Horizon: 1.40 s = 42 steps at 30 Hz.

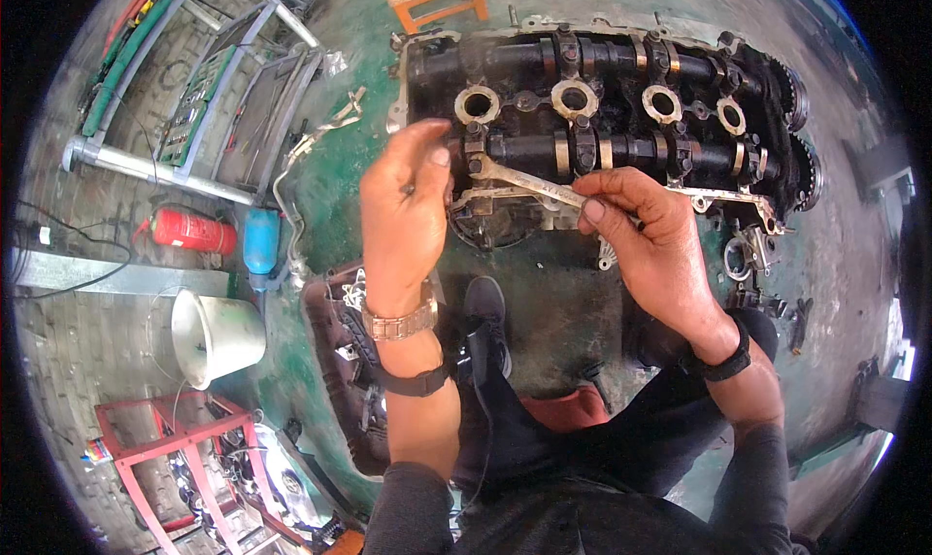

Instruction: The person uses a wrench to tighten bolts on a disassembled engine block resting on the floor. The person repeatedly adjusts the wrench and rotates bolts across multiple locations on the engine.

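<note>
An engine cylinder head point(544, 194) with two dark camshafts lies before me, its top side exposed. My right hand point(650, 235) pinches the shank of a metal wrench point(532, 180) between thumb and fingers. The far end of that wrench rests at a bolt on the leftmost near camshaft bearing cap point(475, 147). Beside this cap, at the head's left end, is my left hand point(400, 215) with its fingers curled in and the thumb against them. Whatever those fingers may hold is hidden.
A dark red tray point(335, 400) of metal parts sits left of my legs. Loose engine parts point(746, 256) lie on the floor at right. Further left are a white bucket point(233, 336), a red fire extinguisher point(194, 232), a blue bottle point(261, 239) and a tool cart point(160, 171).
</note>
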Each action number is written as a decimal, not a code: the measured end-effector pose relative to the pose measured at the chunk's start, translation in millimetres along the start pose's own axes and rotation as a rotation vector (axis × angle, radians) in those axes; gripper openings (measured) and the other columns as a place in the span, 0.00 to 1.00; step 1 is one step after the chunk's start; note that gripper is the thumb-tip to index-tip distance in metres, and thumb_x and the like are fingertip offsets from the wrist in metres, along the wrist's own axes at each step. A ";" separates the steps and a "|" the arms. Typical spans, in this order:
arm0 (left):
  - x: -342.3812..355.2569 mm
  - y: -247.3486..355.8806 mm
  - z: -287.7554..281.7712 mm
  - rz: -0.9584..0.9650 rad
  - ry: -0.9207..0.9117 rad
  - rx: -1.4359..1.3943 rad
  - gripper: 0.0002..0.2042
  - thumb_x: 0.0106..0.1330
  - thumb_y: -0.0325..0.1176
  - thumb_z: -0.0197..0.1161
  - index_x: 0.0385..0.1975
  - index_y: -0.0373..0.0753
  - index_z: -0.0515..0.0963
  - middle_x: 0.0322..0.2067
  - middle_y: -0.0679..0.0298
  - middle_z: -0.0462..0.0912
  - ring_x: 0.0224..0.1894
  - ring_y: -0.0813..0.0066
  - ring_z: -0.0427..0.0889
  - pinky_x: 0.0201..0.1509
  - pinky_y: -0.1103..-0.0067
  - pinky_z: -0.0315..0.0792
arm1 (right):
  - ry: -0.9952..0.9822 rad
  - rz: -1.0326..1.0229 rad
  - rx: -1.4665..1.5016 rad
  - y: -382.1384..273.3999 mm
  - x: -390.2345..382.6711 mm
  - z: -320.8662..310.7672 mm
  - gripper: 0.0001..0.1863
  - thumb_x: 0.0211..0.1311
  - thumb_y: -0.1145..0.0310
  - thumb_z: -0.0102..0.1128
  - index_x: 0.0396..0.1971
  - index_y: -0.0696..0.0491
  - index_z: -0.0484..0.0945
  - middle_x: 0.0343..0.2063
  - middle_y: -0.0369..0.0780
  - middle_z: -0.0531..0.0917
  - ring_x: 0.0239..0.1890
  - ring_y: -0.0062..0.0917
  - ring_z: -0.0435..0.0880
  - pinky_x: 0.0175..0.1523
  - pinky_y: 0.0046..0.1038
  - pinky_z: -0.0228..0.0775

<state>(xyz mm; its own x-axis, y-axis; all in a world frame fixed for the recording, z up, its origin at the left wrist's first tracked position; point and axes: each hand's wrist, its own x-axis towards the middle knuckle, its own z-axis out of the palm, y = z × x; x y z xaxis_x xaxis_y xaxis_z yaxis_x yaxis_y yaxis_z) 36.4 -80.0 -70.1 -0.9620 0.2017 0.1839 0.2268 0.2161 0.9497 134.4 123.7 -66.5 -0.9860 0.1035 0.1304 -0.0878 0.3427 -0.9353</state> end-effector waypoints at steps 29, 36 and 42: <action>-8.0 3.1 17.1 0.156 0.076 0.335 0.07 0.55 0.20 0.64 0.34 0.32 0.77 0.21 0.69 0.73 0.25 0.84 0.68 0.30 0.84 0.65 | 0.300 -0.101 0.151 3.3 4.9 -53.9 0.11 0.67 0.70 0.55 0.47 0.56 0.79 0.28 0.31 0.82 0.26 0.06 0.72 0.26 0.10 0.55; -11.9 6.3 27.5 0.104 0.175 0.385 0.05 0.57 0.21 0.64 0.32 0.31 0.75 0.22 0.66 0.76 0.26 0.81 0.70 0.32 0.82 0.68 | 0.311 -0.106 0.140 5.0 5.2 -55.0 0.11 0.67 0.70 0.57 0.46 0.55 0.79 0.28 0.30 0.83 0.29 0.05 0.76 0.26 0.10 0.58; -12.9 3.9 33.0 0.093 0.233 0.399 0.05 0.59 0.22 0.64 0.31 0.30 0.74 0.23 0.61 0.79 0.25 0.78 0.73 0.33 0.79 0.70 | 0.309 -0.092 0.118 5.0 5.4 -52.0 0.11 0.66 0.70 0.58 0.46 0.54 0.80 0.27 0.29 0.83 0.27 0.04 0.73 0.26 0.10 0.57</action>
<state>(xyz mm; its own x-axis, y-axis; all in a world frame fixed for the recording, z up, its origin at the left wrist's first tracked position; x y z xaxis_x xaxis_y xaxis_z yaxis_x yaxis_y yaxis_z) 54.7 -50.2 -77.2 -0.9331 0.0273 0.3586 0.3100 0.5668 0.7633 136.1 174.6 -53.4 -0.8853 0.3614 0.2928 -0.2081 0.2552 -0.9442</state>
